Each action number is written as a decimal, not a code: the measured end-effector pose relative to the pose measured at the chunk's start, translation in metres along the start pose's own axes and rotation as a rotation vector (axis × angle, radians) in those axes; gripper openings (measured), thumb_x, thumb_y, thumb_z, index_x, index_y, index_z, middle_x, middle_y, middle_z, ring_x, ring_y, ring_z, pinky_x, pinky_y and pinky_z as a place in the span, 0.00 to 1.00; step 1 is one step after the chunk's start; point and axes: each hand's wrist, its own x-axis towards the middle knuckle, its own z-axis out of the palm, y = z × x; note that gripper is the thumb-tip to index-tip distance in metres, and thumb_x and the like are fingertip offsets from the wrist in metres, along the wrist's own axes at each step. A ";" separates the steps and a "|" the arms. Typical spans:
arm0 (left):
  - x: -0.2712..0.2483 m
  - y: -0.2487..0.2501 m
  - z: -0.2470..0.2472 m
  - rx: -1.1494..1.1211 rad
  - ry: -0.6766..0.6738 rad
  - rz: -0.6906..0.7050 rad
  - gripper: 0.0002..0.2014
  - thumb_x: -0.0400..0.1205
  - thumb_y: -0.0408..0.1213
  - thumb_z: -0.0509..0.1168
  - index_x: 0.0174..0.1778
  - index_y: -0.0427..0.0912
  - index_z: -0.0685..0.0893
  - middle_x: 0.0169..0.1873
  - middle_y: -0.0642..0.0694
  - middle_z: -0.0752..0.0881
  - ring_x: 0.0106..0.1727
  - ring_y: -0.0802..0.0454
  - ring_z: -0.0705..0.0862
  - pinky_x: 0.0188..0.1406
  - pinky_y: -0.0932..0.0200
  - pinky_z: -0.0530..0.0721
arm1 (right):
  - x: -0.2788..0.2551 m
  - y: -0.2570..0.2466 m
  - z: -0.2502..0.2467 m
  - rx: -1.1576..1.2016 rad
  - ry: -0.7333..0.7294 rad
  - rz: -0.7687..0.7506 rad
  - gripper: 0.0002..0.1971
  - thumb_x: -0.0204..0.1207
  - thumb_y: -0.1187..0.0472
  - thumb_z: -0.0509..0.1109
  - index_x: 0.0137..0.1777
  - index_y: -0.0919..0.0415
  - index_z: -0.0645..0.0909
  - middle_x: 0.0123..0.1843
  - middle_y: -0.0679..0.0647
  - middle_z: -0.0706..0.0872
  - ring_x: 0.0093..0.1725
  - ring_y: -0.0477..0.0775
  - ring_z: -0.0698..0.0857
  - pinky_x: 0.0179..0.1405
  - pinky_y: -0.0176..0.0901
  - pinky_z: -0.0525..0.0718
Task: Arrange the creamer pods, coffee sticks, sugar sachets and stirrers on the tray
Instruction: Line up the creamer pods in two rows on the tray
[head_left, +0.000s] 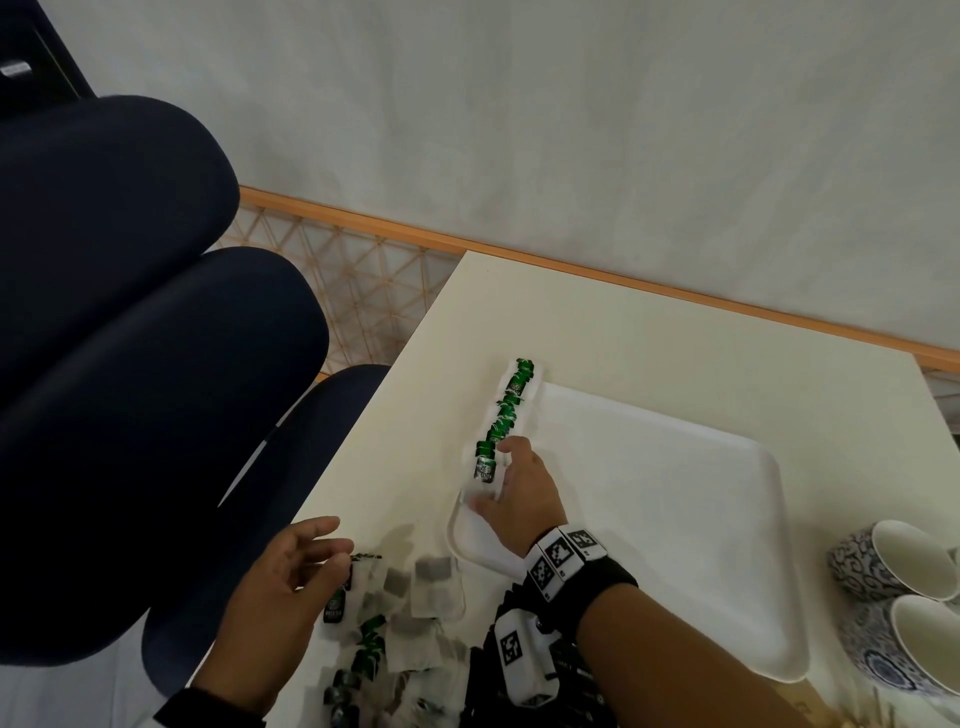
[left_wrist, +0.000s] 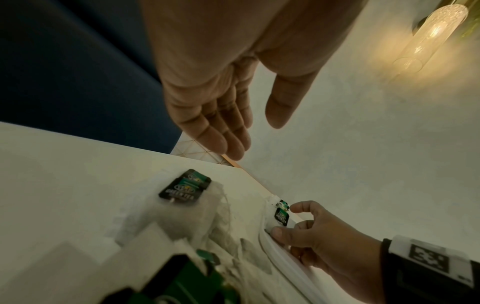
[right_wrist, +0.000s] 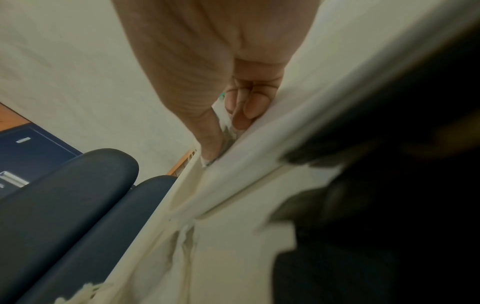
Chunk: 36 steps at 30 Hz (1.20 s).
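Right hand (head_left: 511, 493): at the tray's near-left corner, thumb and fingers pinching the nearest sachet (head_left: 485, 467) of a row; in the right wrist view the fingers (right_wrist: 246, 109) curl on white paper right at the rim.
Left hand (head_left: 283, 577): above the desk's left edge, fingers straight and loosely spread, holding nothing; the left wrist view shows the palm (left_wrist: 223, 82) clear of the surface.
Row (head_left: 506, 410): white sachets with green tags, overlapping in one line along the tray's left rim, from the right hand to the far-left corner.
Tray (head_left: 675, 519): white, rounded corners, raised rim; it lies aslant on the desk, and its floor right of the row is bare.
Pile (head_left: 395, 613): loose sachets with green and black tags, heaped on the desk just short of the tray's near rim, between the two hands and under the left fingers; some reach the desk's near-left edge.
Dark items (head_left: 519, 660): a black heap on the desk under the right forearm, too blurred to name.
Cups (head_left: 893, 597): two, blue-patterned with white insides, lying on their sides at the desk's right edge, near the tray's right rim.
Desk (head_left: 623, 332): pale; a bare band runs between the tray's far rim and the far edge, and a narrow strip between the row and the left edge.
Chairs (head_left: 130, 364): dark blue backs close against the desk's left edge.
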 end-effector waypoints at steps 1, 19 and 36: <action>0.000 0.000 0.000 -0.005 0.001 -0.003 0.15 0.79 0.33 0.70 0.55 0.58 0.82 0.47 0.59 0.90 0.53 0.52 0.87 0.61 0.45 0.81 | 0.000 0.000 -0.001 -0.011 -0.004 0.004 0.33 0.69 0.56 0.77 0.70 0.51 0.63 0.61 0.54 0.76 0.53 0.51 0.76 0.53 0.40 0.76; -0.006 -0.003 0.000 0.373 0.052 0.118 0.13 0.79 0.35 0.69 0.48 0.62 0.81 0.46 0.56 0.82 0.43 0.57 0.81 0.41 0.63 0.76 | -0.035 -0.023 0.007 -0.387 -0.225 -0.539 0.05 0.73 0.54 0.68 0.45 0.52 0.84 0.42 0.49 0.81 0.44 0.52 0.77 0.45 0.49 0.82; -0.011 -0.029 -0.017 0.461 0.055 0.002 0.15 0.76 0.32 0.70 0.43 0.61 0.78 0.45 0.53 0.80 0.43 0.54 0.81 0.43 0.58 0.76 | -0.062 -0.025 0.024 -1.084 -0.437 -0.821 0.13 0.47 0.48 0.81 0.25 0.50 0.79 0.24 0.46 0.77 0.26 0.50 0.76 0.28 0.42 0.72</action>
